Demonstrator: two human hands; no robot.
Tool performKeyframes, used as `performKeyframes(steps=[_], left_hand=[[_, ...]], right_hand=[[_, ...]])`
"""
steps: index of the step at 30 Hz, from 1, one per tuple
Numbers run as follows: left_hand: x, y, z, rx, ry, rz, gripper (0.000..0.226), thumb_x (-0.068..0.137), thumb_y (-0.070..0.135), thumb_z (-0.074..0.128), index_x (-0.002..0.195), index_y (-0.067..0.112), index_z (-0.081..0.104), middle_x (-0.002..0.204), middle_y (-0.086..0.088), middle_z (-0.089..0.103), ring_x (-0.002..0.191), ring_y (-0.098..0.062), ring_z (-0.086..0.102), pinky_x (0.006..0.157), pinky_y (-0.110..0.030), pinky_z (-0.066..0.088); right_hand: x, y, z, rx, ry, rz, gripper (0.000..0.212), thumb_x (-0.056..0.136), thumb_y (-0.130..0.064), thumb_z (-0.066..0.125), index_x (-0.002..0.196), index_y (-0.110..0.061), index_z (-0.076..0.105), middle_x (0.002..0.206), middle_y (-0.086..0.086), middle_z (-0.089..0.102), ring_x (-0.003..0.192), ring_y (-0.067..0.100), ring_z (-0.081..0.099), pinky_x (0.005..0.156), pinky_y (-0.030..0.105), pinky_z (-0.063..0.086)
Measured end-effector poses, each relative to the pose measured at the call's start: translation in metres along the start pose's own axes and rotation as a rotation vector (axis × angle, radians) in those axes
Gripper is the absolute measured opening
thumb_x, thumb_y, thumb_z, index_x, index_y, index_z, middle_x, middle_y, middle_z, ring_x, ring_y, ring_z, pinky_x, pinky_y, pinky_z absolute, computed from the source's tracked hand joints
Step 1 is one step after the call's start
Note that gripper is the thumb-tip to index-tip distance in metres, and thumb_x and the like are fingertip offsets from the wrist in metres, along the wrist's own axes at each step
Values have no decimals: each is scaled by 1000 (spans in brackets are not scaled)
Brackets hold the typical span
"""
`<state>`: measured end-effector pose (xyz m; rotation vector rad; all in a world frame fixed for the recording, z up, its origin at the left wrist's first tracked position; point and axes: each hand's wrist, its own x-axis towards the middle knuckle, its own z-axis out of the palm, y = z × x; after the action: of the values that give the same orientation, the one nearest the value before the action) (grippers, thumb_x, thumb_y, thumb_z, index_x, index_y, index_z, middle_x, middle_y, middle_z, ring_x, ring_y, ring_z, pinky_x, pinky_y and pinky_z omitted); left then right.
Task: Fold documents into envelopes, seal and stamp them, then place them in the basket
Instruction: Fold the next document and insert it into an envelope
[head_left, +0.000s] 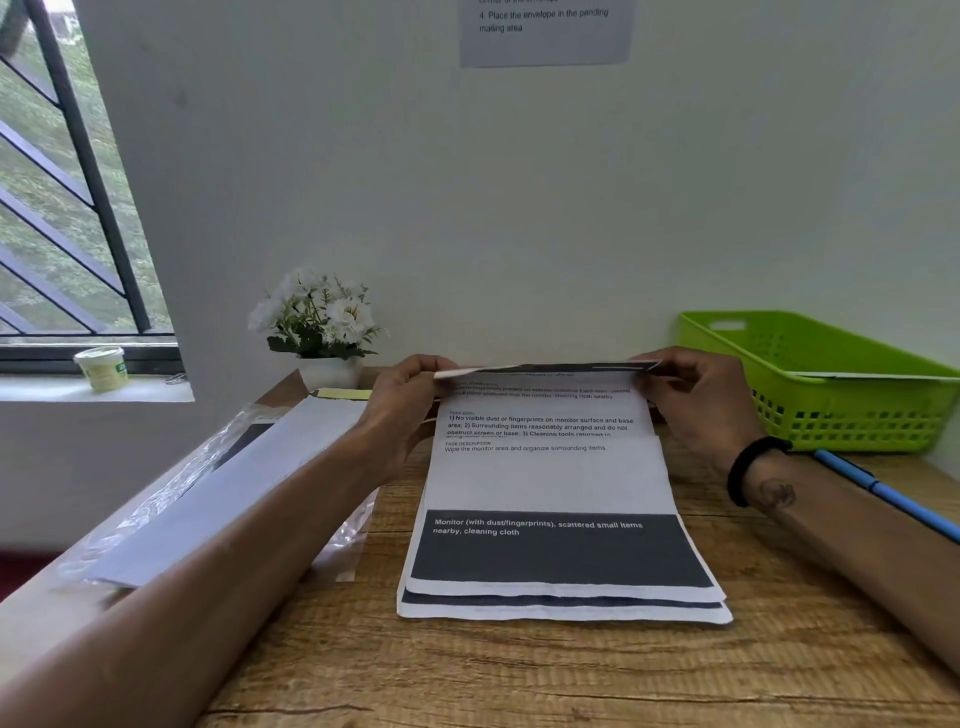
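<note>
A printed document (550, 483) with a dark band near its bottom lies on top of a small stack of sheets (563, 608) on the wooden table (519, 675). Its far edge is lifted off the table. My left hand (405, 400) pinches the far left corner of that top sheet. My right hand (696, 400) pinches the far right corner. A green plastic basket (841, 415) stands at the right against the wall, with a white sheet or envelope (883, 375) lying inside it.
White envelopes in a clear plastic wrapper (208, 499) lie at the table's left edge under my left forearm. A blue pen (883, 491) lies at the right near the basket. A white flower pot (322, 332) stands at the back. A small tub (104, 369) sits on the window sill.
</note>
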<state>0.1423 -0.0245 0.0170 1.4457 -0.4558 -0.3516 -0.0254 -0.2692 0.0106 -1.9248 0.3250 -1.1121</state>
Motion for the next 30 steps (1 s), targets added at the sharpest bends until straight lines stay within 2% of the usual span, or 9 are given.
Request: performKeyframes(steps=[3,8,12,14,18,21,25,27,30], left_hand=[[-1,1,1,5,4,-10,31,103,-1,46,97,15,73,93,-9,76,71,-19,69,55,-27,55],[-4,5,2,-40,37,-59,21,99,9,58,102,9,79,89,-7,76,74,-22,69,63,-32,57],[-9,8,3,-84,19,-50,30,98,16,50,100,7,79,96,-9,75,82,-22,68,74,-35,56],[-9,9,4,-83,-1,-34,34,98,22,49,103,6,79,100,-9,76,85,-22,67,77,-34,54],[-7,5,2,-6,-12,27,34,95,39,71,106,8,79,100,-6,79,87,-21,72,77,-34,55],[-9,3,3,40,-71,120,36,87,38,79,109,9,77,104,-8,79,89,-20,73,79,-33,57],[-13,4,7,56,-87,208,29,84,30,85,108,15,77,92,-1,79,77,-14,75,65,-23,56],[-11,2,6,216,-75,307,28,86,32,85,110,22,75,92,2,80,78,-11,75,64,-22,56],[-7,-5,3,776,3,645,23,89,42,79,109,31,73,97,12,77,87,-3,70,74,-23,57]], right_hand=[[0,0,1,5,-16,-7,36,89,7,71,81,-27,76,89,-1,77,81,13,73,76,30,61],[-1,-2,1,39,-31,52,41,90,17,57,77,-16,78,92,-7,77,79,-5,72,69,14,58],[0,-2,2,147,9,129,40,89,14,48,74,-9,78,90,-1,79,96,21,74,80,31,61],[2,-4,1,183,15,156,38,89,10,46,76,-4,78,91,3,79,101,25,72,89,40,58],[-3,-8,2,128,-29,92,21,93,-6,66,80,-15,79,87,-2,79,86,18,71,79,30,56],[-9,-3,5,-45,-112,-29,7,86,-19,82,89,-24,80,88,-10,78,83,11,72,74,22,55],[-12,-4,6,-129,-202,-85,24,82,-24,86,104,-27,78,100,-10,78,96,2,71,84,22,56],[-13,-5,5,-130,-221,-90,27,80,-22,87,105,-27,78,99,-10,78,96,1,72,87,28,58],[-15,-6,4,-139,-235,-103,26,81,-22,87,104,-27,78,97,-12,78,96,0,72,90,32,59]])
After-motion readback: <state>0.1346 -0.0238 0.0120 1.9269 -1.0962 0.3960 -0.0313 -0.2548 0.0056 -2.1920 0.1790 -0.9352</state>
